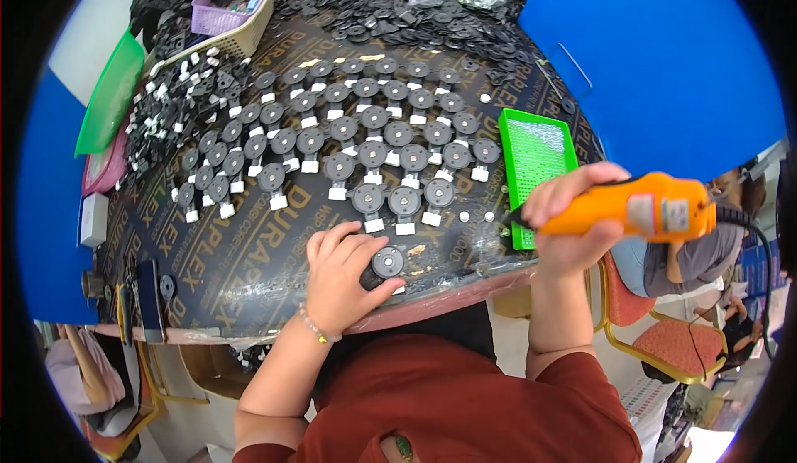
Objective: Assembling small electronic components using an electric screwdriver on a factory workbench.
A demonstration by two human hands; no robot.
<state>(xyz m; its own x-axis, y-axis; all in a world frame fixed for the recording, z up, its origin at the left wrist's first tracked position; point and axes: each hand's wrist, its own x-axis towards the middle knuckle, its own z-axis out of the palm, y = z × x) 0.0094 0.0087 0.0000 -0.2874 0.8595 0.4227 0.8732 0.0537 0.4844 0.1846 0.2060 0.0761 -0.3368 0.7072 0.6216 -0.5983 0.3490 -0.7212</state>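
Observation:
My left hand (342,276) rests near the table's front edge, its thumb and fingers curled around a black round disc assembly (388,261). A metal fitting shows at the middle of that disc. In my right hand (573,206) is an orange electric screwdriver (647,208), with a black cable at its back end. Its dark front end points left over the near part of a bright green screw tray (510,173). Many small screws lie on the tray's perforated face. Beyond my left hand, curved rows of assembled black discs (404,202) with white end pieces cover the table.
A heap of loose black discs (365,15) lies at the back. Left stand a pile of black-and-white parts (178,106), a purple basket (214,21) and a green basin (106,102). Blue panels (656,56) flank the table. People sit beyond on both sides.

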